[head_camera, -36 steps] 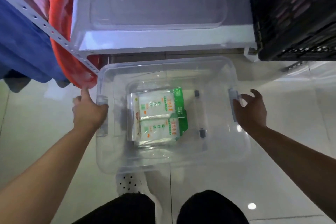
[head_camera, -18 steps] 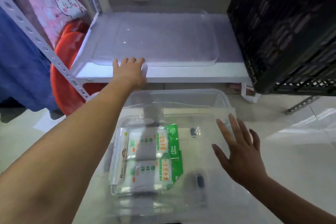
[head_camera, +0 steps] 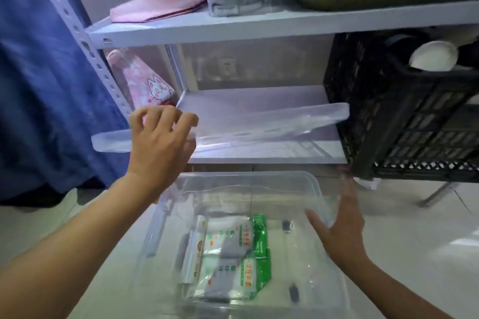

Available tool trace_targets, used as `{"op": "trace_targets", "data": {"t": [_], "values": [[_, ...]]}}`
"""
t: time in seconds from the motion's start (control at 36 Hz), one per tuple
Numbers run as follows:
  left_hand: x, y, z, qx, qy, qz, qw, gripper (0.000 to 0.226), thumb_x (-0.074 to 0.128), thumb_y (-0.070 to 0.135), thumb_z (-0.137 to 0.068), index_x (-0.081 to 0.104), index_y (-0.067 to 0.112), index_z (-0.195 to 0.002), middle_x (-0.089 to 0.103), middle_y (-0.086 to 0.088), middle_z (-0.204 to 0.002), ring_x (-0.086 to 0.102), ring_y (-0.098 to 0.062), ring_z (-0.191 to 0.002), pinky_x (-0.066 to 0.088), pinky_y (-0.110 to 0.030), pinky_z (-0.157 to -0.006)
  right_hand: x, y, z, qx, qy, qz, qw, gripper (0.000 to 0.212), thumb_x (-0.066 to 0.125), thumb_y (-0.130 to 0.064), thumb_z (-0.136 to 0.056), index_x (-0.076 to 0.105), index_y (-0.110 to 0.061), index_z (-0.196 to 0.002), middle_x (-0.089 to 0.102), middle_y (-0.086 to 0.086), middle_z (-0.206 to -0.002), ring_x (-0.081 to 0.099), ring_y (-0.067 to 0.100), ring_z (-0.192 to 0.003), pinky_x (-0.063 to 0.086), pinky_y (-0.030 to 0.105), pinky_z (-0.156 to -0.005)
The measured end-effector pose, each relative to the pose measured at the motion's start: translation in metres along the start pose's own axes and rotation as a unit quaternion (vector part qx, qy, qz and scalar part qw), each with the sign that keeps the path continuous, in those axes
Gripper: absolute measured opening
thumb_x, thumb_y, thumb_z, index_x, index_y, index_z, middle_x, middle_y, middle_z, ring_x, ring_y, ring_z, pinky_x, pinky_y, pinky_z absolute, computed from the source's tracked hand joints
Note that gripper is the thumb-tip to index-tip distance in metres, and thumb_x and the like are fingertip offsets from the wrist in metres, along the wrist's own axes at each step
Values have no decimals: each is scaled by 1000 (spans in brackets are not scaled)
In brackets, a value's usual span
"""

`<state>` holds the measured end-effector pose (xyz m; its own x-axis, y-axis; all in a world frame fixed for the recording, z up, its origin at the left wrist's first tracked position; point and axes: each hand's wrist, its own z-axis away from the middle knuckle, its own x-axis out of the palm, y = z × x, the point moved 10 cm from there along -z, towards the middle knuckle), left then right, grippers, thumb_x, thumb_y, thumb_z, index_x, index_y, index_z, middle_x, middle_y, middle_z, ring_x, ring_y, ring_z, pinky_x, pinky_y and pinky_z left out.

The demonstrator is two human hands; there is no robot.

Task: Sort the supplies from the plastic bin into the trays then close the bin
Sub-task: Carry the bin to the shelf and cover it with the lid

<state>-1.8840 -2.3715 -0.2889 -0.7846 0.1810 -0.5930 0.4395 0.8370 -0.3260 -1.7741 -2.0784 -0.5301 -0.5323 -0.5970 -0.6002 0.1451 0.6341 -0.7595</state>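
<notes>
On the pale floor sits the clear rectangular plastic bin, green-and-white packets inside. Left hand pinches the tilted translucent lid; right hand hovers, fingers spread.

I'm in a home storage corner: metal shelves, a black crate, blue curtain, tiled floor.
</notes>
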Motion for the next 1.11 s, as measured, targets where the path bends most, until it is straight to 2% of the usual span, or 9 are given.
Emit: {"op": "trace_targets", "data": {"t": [0.11,0.22,0.36,0.53,0.61,0.72,0.89,0.97,1.11], "values": [[-62,-28,-39,11,57,34,998,37,66,39,-94,69,14,-120,70,-12,-111,48,-32,-107,27,-43,-93,-62,-56,-54,-21,74,-195,978,95,67,-46,-83,9,-30,-156,13,-4,-164,19,12,-149,37,31,-113],[-67,-49,-63,1,46,59,997,37,57,43,-99,64,22,-129,69,-4,-121,56,-33,-111,26,-43,-98,-79,-89,-88,-49,-16,-329,943,60,63,-26,-95,34,-27,-148,52,-1,-145,54,15,-128,48,30,-98],[30,-57,-33,-108,-176,152,967,39,58,46,-94,61,33,-130,67,-1,-127,53,-32,-118,27,-45,-100,-59,-63,-61,27,-74,-307,948,26,67,-29,-92,65,-35,-117,75,-5,-98,73,19,-83,59,33,-57],[136,-16,75,-154,-352,252,888,39,53,42,-98,53,40,-137,60,9,-137,47,-22,-129,26,-40,-102,-20,0,-17,136,-99,-228,959,47,66,-30,-91,51,-55,-128,62,-1,-125,71,19,-89,57,32,-49],[164,-13,79,-156,-345,263,887,40,54,39,-98,53,37,-138,57,5,-141,45,-20,-133,27,-44,-109,-4,8,-18,139,-103,-167,971,53,63,-32,-93,43,-52,-138,53,-6,-135,64,20,-107,62,41,-67],[184,-14,83,-193,-320,234,898,61,56,40,-97,30,37,-152,28,-5,-162,24,-26,-147,17,-49,-115,8,-8,-29,27,-69,86,994,80,62,-10,-90,21,-33,-155,25,-1,-161,27,27,-145,28,43,-115],[208,7,207,-181,-498,166,832,73,29,71,-93,2,45,-155,-6,3,-167,-4,-25,-153,1,-53,-120,95,-10,22,-86,-219,296,926,70,30,-64,-93,-3,-46,-152,-16,-6,-164,-14,23,-152,-4,57,-117],[200,16,272,-197,-541,154,803,72,9,78,-88,-8,50,-152,-14,5,-166,-8,-26,-153,-5,-56,-119,119,-2,40,-94,-250,309,913,67,1,-72,-89,-3,-48,-152,-6,-7,-166,-13,19,-152,-9,54,-119],[181,20,299,-203,-508,140,825,69,-6,76,-85,-15,53,-149,-14,6,-165,-8,-25,-153,-10,-57,-117,118,-2,52,-102,-243,296,918,70,6,-74,-91,8,-45,-154,4,-4,-165,-4,22,-153,-3,53,-121]]}}
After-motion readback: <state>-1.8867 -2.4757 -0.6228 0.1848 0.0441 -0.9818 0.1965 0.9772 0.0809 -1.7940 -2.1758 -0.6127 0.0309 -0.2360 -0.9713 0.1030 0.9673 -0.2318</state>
